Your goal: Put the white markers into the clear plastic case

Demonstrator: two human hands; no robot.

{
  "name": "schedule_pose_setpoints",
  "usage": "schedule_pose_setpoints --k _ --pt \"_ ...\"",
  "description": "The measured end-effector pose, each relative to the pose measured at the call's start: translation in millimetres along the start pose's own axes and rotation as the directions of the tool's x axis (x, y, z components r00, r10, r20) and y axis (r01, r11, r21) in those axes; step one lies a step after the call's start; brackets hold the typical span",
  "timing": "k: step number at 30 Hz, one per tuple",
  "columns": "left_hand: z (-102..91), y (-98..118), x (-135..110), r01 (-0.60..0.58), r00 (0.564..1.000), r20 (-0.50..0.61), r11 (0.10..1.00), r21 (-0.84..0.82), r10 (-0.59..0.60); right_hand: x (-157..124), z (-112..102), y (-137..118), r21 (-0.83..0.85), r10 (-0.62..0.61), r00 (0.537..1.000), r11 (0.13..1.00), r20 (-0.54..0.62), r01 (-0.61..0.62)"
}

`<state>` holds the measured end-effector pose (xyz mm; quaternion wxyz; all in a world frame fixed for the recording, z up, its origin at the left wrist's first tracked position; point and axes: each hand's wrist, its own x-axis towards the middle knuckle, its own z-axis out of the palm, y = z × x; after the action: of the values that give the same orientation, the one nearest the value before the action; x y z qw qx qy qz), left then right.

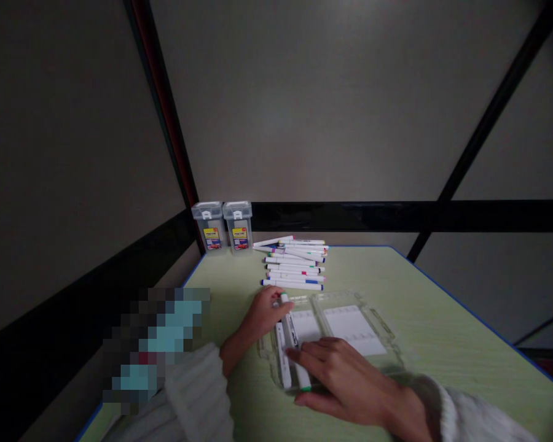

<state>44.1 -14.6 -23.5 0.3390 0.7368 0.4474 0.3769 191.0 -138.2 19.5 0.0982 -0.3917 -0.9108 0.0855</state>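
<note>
Right hand [345,377], fingers stretched flat, rests on a white marker [290,332] over an open clear case [382,328]; left hand [263,316] pinches the marker's top end.

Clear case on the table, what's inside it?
A few white markers in its left half, a white sheet in the right. The right hand hides the near part.

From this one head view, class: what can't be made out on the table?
All in the head view.
Labels on the two lidded boxes: too small and dim to read.
Marker pile: overlapping, no sure count.
Markers in the clear case: partly hidden under the right hand.
Left hand: whether it grips a marker is unclear.
Patch at left: pixelated.
</note>
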Motion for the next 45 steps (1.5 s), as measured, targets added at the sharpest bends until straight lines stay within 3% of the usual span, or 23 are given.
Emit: schedule_pose_setpoints --k 9,14,20,26,34,40,45 --pt "-1.7 3.6 -0.5 0.026 1.000 0.002 1.000 -0.014 -0.026 0.4 0.4 0.2 -0.057 -0.028 0.999 0.998 -0.023 0.026" --pt "-1.5 3.8 0.6 0.060 0.998 -0.028 0.993 -0.104 -0.064 -0.9 1.8 1.2 -0.074 -0.030 0.998 0.997 -0.047 0.027" --pt "-7.1 7.4 3.7 0.048 0.980 -0.185 0.986 -0.161 -0.078 -2.3 2.3 6.9 -0.082 -0.040 0.985 0.996 -0.170 0.026" --pt "-11.3 8.2 6.5 0.030 0.966 -0.243 0.969 -0.243 -0.091 -4.4 1.9 16.8 0.022 0.074 0.949 0.997 -0.307 -0.070" --pt "-11.7 7.6 6.1 -0.015 0.951 -0.301 0.964 -0.266 -0.068 -6.8 2.1 41.8 0.149 0.337 0.852 0.942 -0.400 -0.302" --pt "-13.2 10.3 4.6 0.006 0.958 -0.277 0.973 -0.231 -0.072 -9.1 0.6 60.7 0.115 0.375 0.810 0.924 -0.451 -0.364" --pt "-14.3 11.5 3.6 0.015 0.971 -0.233 0.982 -0.187 -0.059 -9.8 0.2 66.8 0.104 0.400 0.814 0.913 -0.421 -0.395"
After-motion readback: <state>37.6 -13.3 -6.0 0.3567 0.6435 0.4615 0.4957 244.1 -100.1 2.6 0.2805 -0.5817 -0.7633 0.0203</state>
